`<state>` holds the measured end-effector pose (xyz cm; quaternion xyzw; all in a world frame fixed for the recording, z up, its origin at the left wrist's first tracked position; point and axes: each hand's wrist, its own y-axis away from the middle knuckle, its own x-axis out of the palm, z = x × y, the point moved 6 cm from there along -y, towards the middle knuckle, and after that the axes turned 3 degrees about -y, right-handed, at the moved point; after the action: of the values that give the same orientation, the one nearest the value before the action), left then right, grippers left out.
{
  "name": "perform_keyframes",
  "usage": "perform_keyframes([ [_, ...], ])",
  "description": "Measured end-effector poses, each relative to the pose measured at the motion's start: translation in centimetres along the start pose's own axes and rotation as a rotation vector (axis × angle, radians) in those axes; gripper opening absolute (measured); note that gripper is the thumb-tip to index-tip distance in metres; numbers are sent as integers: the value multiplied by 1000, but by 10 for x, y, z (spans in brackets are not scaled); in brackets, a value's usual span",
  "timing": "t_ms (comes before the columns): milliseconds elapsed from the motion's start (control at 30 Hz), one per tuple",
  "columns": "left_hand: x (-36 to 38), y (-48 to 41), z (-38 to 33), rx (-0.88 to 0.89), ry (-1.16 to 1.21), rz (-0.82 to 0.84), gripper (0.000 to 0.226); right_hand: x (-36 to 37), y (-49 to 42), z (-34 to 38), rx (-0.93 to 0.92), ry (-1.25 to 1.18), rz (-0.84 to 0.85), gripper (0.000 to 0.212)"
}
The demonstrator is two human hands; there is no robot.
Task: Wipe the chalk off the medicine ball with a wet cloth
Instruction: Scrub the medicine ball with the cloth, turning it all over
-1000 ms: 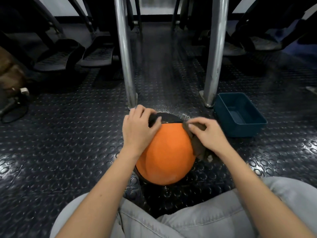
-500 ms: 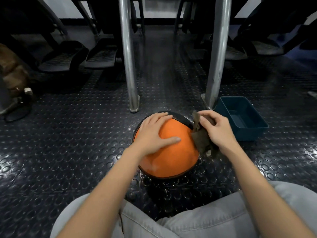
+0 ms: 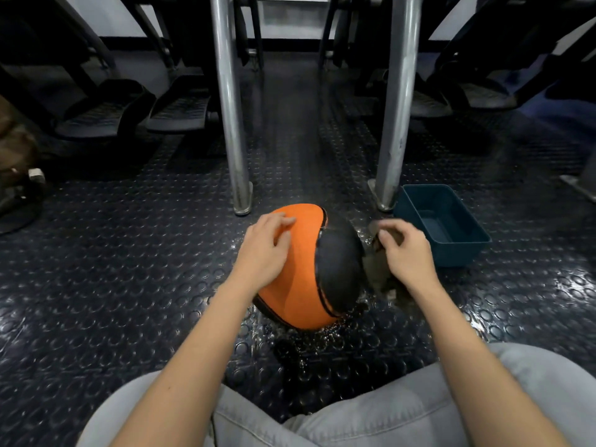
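An orange and black medicine ball (image 3: 306,272) rests on the studded rubber floor in front of my knees. Its black panel faces right and its orange panel faces left and down. My left hand (image 3: 266,250) lies on the ball's upper left with the fingers curled and slightly blurred. My right hand (image 3: 403,253) is just right of the ball, closed on a dark brownish cloth (image 3: 377,272) that hangs down against the ball's black side. Water drops glisten on the floor under the ball.
A teal plastic tub (image 3: 442,224) stands right of my right hand. Two metal posts, the left post (image 3: 230,124) and the right post (image 3: 395,124), rise just behind the ball. Machine pedals (image 3: 135,108) sit at the back left. My grey-trousered knees fill the bottom.
The ball has turned, bringing its black panel from the far side round to the right. My left hand shifted to the ball's upper left. My right hand with the cloth stays at the ball's right side.
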<state>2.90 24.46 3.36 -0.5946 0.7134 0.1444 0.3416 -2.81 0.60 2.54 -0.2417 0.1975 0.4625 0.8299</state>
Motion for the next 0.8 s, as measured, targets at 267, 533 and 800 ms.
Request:
perform_keyframes([
  [267, 12, 12, -5, -144, -119, -174, 61, 30, 10, -3, -108, 71, 146, 19],
  [533, 8, 14, 4, -138, -61, -209, 56, 36, 51, 57, -469, 37, 192, 16],
  [800, -4, -2, 19, -206, -188, -175, 53, 26, 35, 8, -175, 195, 124, 15],
])
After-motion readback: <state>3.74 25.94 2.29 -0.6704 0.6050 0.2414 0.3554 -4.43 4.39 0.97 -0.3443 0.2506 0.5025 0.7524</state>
